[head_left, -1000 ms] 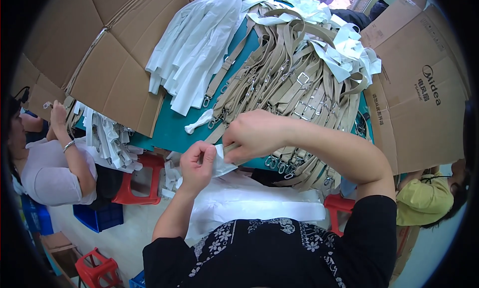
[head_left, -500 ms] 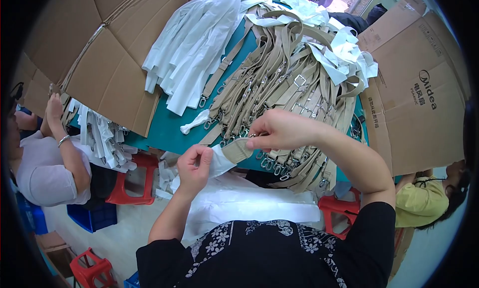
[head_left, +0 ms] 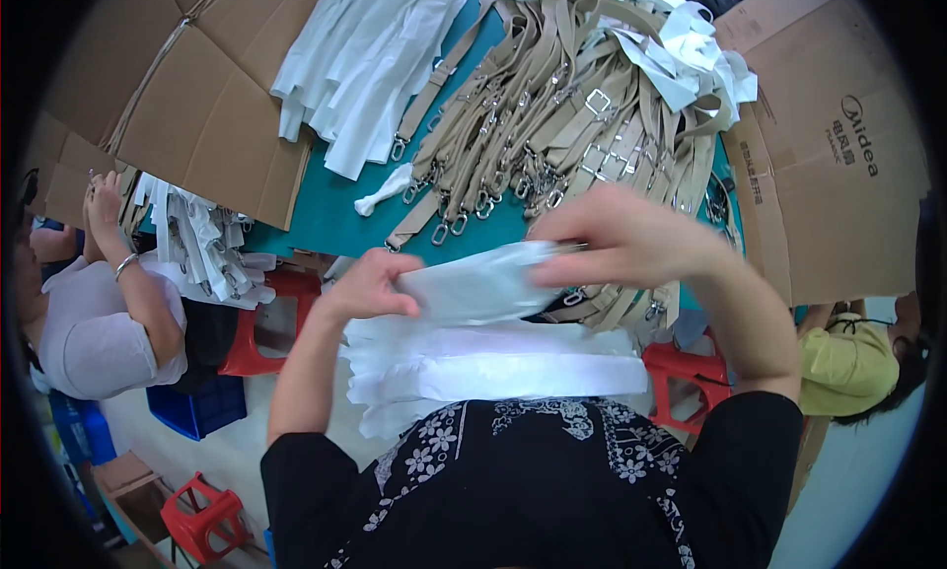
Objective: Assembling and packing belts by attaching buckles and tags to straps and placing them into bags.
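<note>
Holding a pale plastic sleeve point(head_left: 480, 285) level above a white stack point(head_left: 493, 367) in the lap, left hand point(head_left: 367, 285) pinches its left end, right hand point(head_left: 631, 239) its right; long axis runs crosswise between them. Beyond the sleeve, tan straps point(head_left: 552, 125) crowd the teal surface point(head_left: 326, 214). Brown cardboard point(head_left: 838, 145) with dark print stands right of them.

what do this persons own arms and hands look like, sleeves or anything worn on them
Both forearms are bare, coming up from the lower edge. The left hand and right hand wear no gloves, and no ring, watch or bracelet shows on them. The short sleeves are black and end above the elbows, part of a black top with a white flower print across the front.
</note>
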A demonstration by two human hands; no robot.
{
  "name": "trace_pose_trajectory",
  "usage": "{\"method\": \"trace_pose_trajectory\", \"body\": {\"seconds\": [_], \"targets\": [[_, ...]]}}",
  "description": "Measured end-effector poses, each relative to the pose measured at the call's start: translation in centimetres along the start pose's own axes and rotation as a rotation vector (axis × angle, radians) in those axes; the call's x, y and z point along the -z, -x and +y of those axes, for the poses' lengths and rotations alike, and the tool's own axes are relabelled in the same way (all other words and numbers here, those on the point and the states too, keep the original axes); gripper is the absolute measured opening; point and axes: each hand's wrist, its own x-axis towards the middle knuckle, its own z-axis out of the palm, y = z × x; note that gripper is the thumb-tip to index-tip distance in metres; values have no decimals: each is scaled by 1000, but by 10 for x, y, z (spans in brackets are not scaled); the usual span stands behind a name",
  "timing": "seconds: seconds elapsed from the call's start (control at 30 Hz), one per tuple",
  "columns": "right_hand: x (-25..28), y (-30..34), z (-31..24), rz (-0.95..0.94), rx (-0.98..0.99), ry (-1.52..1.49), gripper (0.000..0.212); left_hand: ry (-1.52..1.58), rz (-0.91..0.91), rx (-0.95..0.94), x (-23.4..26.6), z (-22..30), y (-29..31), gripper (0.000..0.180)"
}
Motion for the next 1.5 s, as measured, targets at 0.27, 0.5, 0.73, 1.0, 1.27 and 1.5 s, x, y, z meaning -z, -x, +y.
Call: {"method": "trace_pose_trajectory", "body": {"seconds": [0.27, 0.5, 0.73, 1.0, 1.27, 1.5], "targets": [[2, 313, 52, 586, -690, 136, 10, -651, -77, 256, 13, 37, 100, 39], [-161, 433, 136, 831, -1047, -191, 17, -659, -301, 232, -70, 50, 110, 39], [-165, 331, 146, 554, -907, 240, 18, -482, 1, 402, -53, -9, 53, 20], [-173, 76, 133, 74, -218, 7, 29, -891, 288, 120, -102, -160, -35, 27], [-214, 3, 164, 4, -210, -24, 25, -1096, 292, 307, -102, -136, -53, 29], [-232, -2, 163, 143, -160, -5, 22, -990, 133, 389, -89, -156, -30, 22]]}}
